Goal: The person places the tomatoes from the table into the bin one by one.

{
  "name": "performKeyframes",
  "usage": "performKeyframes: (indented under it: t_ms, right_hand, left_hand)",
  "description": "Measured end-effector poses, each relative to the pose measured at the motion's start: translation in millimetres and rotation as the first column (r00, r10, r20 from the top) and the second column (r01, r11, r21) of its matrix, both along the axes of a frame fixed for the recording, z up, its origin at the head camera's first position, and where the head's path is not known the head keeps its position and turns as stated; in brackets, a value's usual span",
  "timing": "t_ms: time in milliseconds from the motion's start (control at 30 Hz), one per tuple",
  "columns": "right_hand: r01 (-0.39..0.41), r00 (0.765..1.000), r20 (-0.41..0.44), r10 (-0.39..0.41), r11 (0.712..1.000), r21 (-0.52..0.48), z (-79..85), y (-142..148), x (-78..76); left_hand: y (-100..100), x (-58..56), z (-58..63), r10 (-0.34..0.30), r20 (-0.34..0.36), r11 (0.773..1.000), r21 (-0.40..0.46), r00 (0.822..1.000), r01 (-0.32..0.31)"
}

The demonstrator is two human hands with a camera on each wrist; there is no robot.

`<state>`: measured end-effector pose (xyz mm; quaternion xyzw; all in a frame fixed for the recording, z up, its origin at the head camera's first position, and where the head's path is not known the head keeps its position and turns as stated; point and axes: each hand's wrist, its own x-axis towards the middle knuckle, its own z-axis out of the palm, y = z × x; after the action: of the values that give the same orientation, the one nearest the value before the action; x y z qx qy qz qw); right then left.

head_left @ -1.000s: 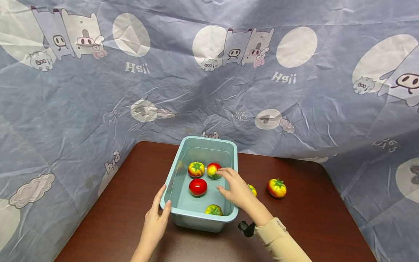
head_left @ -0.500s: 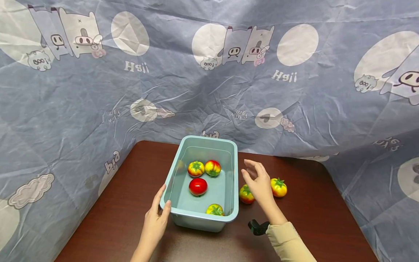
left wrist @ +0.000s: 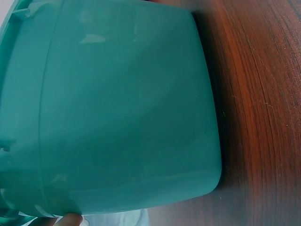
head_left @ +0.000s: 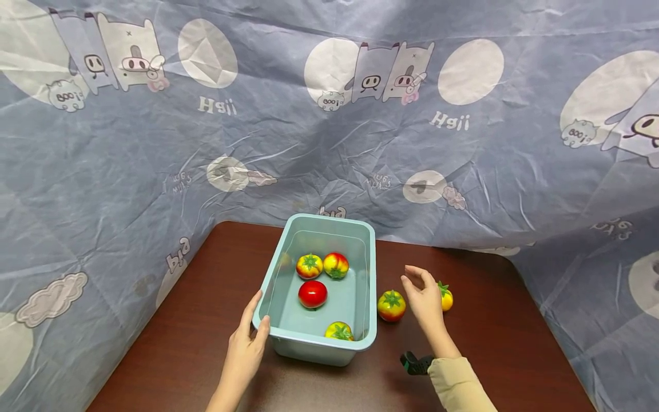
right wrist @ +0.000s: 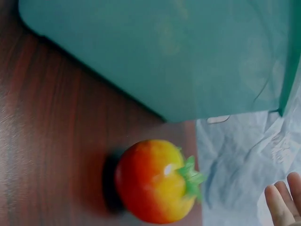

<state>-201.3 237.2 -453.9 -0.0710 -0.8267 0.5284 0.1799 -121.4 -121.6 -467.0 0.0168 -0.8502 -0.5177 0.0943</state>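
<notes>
Left hand [head_left: 246, 349] is gripping the near-left rim of the light blue plastic tub [head_left: 366, 269], thumb inside. Right hand [head_left: 426, 297], fingers apart and holding nothing, is hovering between two red-yellow toy tomatoes [head_left: 391, 305] on the brown wooden table [head_left: 494, 332], right of the tub. Tomatoes are probably light, smooth, prone to rolling; grasping around the body seems best.

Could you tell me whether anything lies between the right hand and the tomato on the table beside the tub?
Nothing visible does. The right hand hovers open just right of the tomato, with only bare table between them. The tub stands on the tomato's far side, and a second tomato lies behind the hand.
</notes>
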Motion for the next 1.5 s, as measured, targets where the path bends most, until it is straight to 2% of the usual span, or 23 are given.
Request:
performKeyframes:
  t_ms: [167,267,400,500,700,900,1300,1500]
  right_hand:
    - [0.000,0.996,0.089,-0.004,0.999,0.040,-16.7,6.2,-0.3]
    - [-0.027,0.989,0.147,0.011,0.994,0.110,-27.4,7.7,-1.7]
    - [-0.085,0.974,0.224,0.028,0.965,0.248,-41.4,7.6,-4.2]
    - [-0.123,0.963,0.268,0.036,0.941,0.314,-51.3,6.6,-5.6]
    - [-0.161,0.942,0.332,0.040,0.925,0.345,-66.3,0.5,-7.9]
    - [-0.181,0.939,0.342,0.048,0.911,0.370,-76.1,-4.7,-10.2]
    - [-0.193,0.947,0.316,0.052,0.879,0.435,-76.8,-12.2,-8.8]
    - [-0.183,0.955,0.292,0.051,0.876,0.445,-81.1,-11.9,-10.5]
  left_hand:
    - [0.0,-1.3,-1.2,-0.005,-0.009,1.000,-0.003,1.000,0.005]
    - [-0.2,-2.0,-2.2,-0.003,-0.018,1.000,-0.008,1.000,0.003]
    - [-0.2,-2.6,-3.4,0.000,-0.016,1.000,-0.008,1.000,0.000]
    - [0.0,-2.7,-4.2,0.001,-0.006,1.000,-0.007,1.000,-0.001]
    - [-0.7,-2.8,-6.2,0.004,0.019,1.000,-0.002,1.000,-0.004]
    - [-1.1,-2.7,-6.9,0.004,0.025,1.000,-0.003,1.000,-0.004]
    - [0.4,-1.3,-2.8,0.006,0.019,1.000,0.010,1.000,-0.006]
    - [0.6,-1.8,-1.1,-0.001,0.018,1.000,0.018,1.000,0.001]
